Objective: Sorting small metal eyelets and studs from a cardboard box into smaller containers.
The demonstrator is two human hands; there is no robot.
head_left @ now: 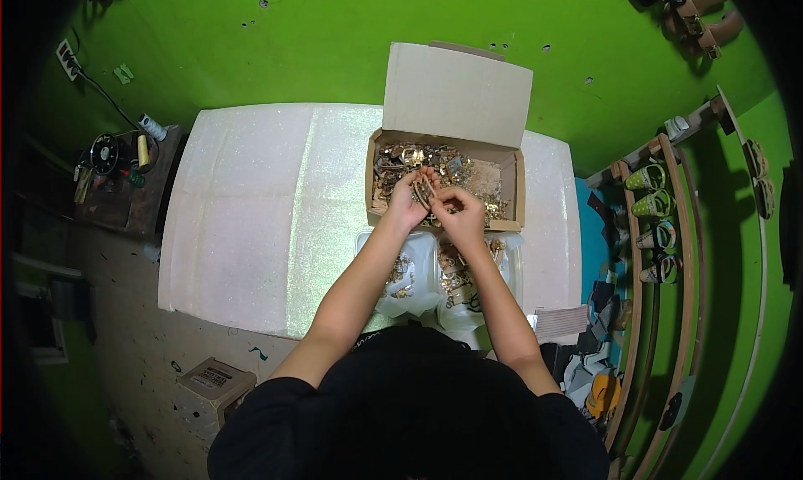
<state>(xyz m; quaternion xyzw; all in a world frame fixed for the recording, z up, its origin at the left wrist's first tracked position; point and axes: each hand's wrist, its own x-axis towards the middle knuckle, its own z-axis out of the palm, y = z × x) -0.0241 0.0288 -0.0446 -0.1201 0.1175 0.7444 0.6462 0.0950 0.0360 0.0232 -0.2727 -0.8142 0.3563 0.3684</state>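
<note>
Both hands are together over the front part of an open cardboard box (512, 183) filled with small gold and silver metal pieces (393, 158). My left hand (407, 202) is half curled with its palm up, cradling an oval, dark gold buckle-like piece (424, 191). With fingers pinched, my right hand (460, 215) grips the lower right end of that piece. Its exact kind is too small to tell. Below my wrists are two white plastic tubs: the left tub (427, 247) has a few metal pieces, and the right tub (512, 262) contains more gold ones.
The box's raised lid (458, 91) leans toward the green wall. A shimmering white sheet (242, 212) covers the table. On the right, sandals (648, 206) hang from a wooden rack above piled scraps (585, 371). A small side table (125, 200) holds thread spools at left; a carton (217, 380) sits below.
</note>
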